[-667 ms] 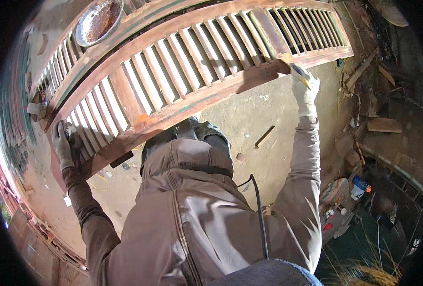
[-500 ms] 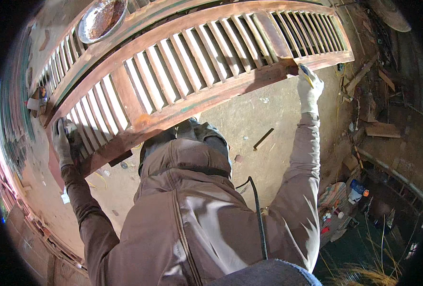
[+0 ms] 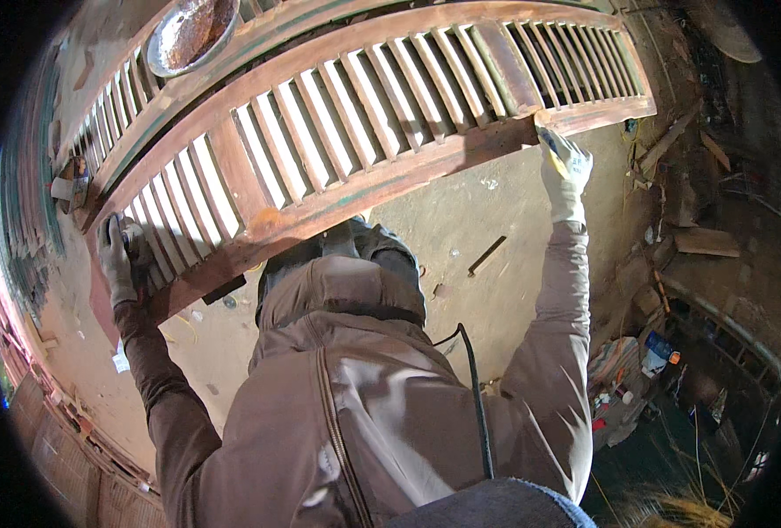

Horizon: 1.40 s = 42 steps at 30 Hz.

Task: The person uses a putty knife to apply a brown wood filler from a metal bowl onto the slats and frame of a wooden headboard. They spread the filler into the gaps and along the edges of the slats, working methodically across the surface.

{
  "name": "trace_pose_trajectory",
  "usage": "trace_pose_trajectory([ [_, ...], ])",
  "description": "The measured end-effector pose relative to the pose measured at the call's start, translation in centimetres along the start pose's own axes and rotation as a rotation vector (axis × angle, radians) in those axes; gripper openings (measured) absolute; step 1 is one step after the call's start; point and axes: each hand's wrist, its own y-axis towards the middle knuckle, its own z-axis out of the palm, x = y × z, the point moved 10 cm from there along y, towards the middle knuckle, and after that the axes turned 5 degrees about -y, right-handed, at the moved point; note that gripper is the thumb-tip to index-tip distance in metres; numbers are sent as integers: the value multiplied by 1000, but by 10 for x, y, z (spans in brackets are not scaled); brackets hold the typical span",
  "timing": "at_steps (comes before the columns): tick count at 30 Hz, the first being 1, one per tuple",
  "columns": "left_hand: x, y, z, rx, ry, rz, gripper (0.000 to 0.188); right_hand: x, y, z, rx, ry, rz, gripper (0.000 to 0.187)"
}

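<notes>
Looks like a woodworking workshop: beyond the slatted shutter (image 3: pixel 368 182) lies another slatted frame (image 3: pixel 163 113), to its left stacked strips (image 3: pixel 25 211), to its right scrap wood (image 3: pixel 707 241)

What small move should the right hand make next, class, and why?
Perhaps slide the right hand left along the near rail of the slatted frame: it is at that rail's edge, greenish streaks show farther left, and the left hand is at the frame's left end.

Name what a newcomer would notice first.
Likely the long louvered wooden shutter slanting across the upper half. The gloved left hand is at its left end, the gloved right hand at its near edge, toward the right. Beyond it, top left, sits a metal bowl.
</notes>
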Motion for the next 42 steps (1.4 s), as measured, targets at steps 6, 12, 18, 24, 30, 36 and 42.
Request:
trace_pose_trajectory([
  [6,33,1,-2,-12,-99,-104,37,-25,7,-22,-189,179,133,17],
  [12,33,-4,-11,-31,-150,-68,38,-28,11,0,-131,205,71,21],
  [18,-3,-8,-7,-59,-38,-42,36,-17,28,-2,-105,463,223,15],
  [24,21,-8,-9,8,-18,-46,38,14,22,-21,-15,477,35,17],
  [30,38,0,-15,7,15,-13,38,14,19,-26,-138,198,-124,28],
  [36,43,1,-11,30,84,28,41,29,-17,20,-44,-28,-130,26],
  [42,58,-3,-5,33,-67,-81,43,10,10,-43,-209,256,-89,23],
])
